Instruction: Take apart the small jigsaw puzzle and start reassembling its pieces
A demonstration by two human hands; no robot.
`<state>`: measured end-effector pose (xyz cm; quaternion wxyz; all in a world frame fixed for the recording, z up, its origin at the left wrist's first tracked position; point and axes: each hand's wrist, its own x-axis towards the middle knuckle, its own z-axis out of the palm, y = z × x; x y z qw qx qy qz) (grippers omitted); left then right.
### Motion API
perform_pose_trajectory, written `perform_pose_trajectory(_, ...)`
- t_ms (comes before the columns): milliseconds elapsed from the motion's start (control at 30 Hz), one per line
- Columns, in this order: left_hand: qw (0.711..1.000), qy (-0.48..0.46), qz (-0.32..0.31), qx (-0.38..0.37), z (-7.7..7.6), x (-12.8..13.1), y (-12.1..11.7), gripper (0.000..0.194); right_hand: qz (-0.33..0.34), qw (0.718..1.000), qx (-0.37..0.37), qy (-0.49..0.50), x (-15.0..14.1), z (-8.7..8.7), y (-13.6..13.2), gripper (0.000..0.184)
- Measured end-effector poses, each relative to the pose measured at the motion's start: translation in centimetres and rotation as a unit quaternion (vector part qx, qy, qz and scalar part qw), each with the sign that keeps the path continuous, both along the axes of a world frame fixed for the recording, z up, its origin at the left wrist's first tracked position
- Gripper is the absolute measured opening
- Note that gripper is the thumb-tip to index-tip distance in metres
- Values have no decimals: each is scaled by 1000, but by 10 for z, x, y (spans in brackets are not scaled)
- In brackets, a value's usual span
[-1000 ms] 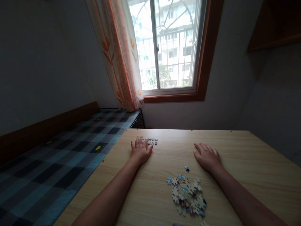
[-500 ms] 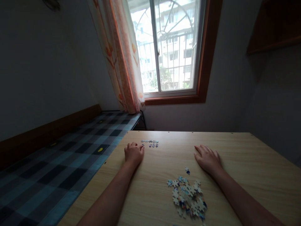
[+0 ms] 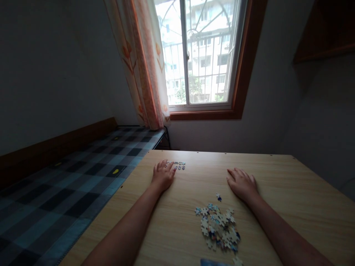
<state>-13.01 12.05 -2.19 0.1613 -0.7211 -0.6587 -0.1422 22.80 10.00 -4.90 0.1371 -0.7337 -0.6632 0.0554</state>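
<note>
My left hand (image 3: 163, 175) rests at the far left of the table, fingers stretched out and a little apart, over the left end of two short rows of small jigsaw pieces (image 3: 180, 167). Its fingers hide some of those pieces; nothing shows in its grasp. My right hand (image 3: 242, 182) lies flat on the bare wood to the right, fingers extended, holding nothing. Between my forearms, nearer me, is a loose heap of jigsaw pieces (image 3: 222, 226), many pale side up and some blue. One or two pieces (image 3: 219, 197) lie just beyond the heap.
The wooden table (image 3: 291, 207) spreads under both arms. A blue flat thing (image 3: 212, 262) is cut off at the bottom edge. A bed with a checked cover (image 3: 69, 188) stands left of the table. Behind are a curtain (image 3: 144, 74) and a window (image 3: 208, 66).
My left hand has moved forward and right, its fingers spreading from a curled pose over the rows. My right hand stays about the same. The view has tilted slightly, revealing the blue thing at the bottom.
</note>
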Motion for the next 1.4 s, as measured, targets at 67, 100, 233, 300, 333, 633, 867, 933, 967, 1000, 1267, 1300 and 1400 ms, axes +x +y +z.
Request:
perform_pose_trajectory(67,1000,3,-14,-11,-4,3,1,47,0,1000,-2,3,-1,1,0,47)
perform_pose_trajectory(100,1000,2,-15,-19,-5,3,2,47,0,1000,-3,4,-1,2,0,47)
perform_pose_trajectory(233,999,-1,-16,-47,-4,4,9,50,-2,1000,-5,8,-3,3,0,47)
perform_pose_trajectory(300,998,-9,-17,-59,-2,6,12,51,-2,1000,-4,8,-3,3,0,47)
perform_pose_trajectory(333,998,-14,-16,-65,-1,8,13,51,-1,1000,-4,8,-3,3,0,47)
perform_pose_trajectory(633,999,-30,-5,31,3,8,7,42,4,1000,-1,2,1,-4,4,48)
perform_pose_trajectory(867,994,-82,73,22,4,-6,11,32,1,1000,-3,2,1,-4,4,48)
perform_pose_trajectory(933,993,-87,80,19,5,-11,10,27,3,1000,-4,4,1,-3,3,48)
perform_pose_trajectory(967,993,-88,81,19,6,-13,10,25,4,1000,-3,4,1,-3,3,48)
perform_pose_trajectory(1000,993,-89,80,19,7,-14,10,24,6,1000,-2,4,2,-3,3,48)
perform_pose_trajectory(1267,997,-71,-13,28,17,1,3,22,3,1000,4,-5,2,-2,1,47)
perform_pose_trajectory(1300,997,-65,-30,16,18,4,2,22,4,1000,4,-6,2,-3,1,47)
perform_pose_trajectory(1400,997,-47,-60,-9,20,12,0,22,7,1000,4,-11,3,-4,2,48)
